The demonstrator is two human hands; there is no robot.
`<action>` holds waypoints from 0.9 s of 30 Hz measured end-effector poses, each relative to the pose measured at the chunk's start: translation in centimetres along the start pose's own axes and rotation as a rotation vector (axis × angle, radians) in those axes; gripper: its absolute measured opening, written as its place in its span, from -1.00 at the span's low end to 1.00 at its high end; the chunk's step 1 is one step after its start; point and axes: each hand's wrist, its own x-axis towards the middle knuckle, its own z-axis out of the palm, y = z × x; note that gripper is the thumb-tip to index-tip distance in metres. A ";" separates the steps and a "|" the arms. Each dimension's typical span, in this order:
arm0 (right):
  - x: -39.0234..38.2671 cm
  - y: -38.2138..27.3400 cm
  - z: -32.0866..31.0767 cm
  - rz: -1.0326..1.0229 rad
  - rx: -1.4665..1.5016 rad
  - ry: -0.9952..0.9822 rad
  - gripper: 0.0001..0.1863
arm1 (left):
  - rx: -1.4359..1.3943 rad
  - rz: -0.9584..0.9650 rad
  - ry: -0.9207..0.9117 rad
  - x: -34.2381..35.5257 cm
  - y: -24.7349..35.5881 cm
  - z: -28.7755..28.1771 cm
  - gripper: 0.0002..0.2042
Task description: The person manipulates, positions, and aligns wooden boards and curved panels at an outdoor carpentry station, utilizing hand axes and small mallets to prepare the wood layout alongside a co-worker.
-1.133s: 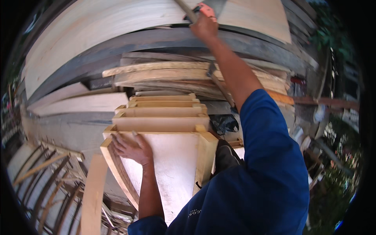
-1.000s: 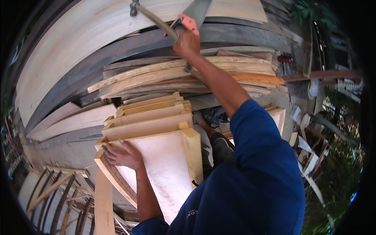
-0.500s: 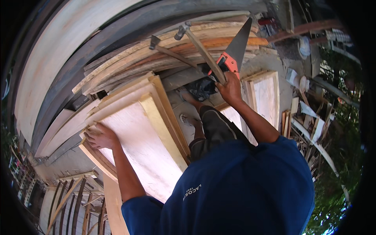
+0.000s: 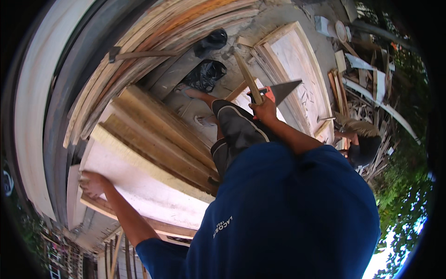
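My right hand [image 4: 265, 111] is closed around two tools at once. One is a hand saw [image 4: 283, 90] with a red-and-black handle, its dark blade pointing right. The other is a hammer [image 4: 248, 74], its wooden handle slanting up and its head farthest from me. At the left, my left hand [image 4: 94, 184] grips the end of a pale wooden panel framed with battens [image 4: 153, 186]. Its fingers curl over the panel's edge, and their tips are partly hidden. The panel leans close against my left side.
A hatchet [image 4: 144, 55] lies on stacked planks [image 4: 162, 21] at the far left. Black plastic bags [image 4: 207, 74] sit on the ground beyond my feet. Another framed panel [image 4: 302, 60] stands right, near another person [image 4: 360, 144]. Scrap wood [image 4: 371, 88] is piled farther right.
My view has turned, bringing the other person in at right. The saw and hammer have swung lower, the blade now pointing right. The panel under my left hand has tilted and shifted towards me.
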 end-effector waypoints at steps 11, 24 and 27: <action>9.4 15.6 10.9 0.489 0.497 0.333 -0.65 | 0.396 0.191 -0.188 2.3 -1.6 -1.2 -0.54; 16.2 27.3 18.5 0.562 -0.132 0.508 -0.35 | 0.508 0.493 -0.201 1.1 -3.7 -3.9 -0.31; 15.2 27.6 17.3 0.611 0.245 0.527 -0.43 | 0.504 0.499 -0.202 1.0 -4.4 -4.1 -0.35</action>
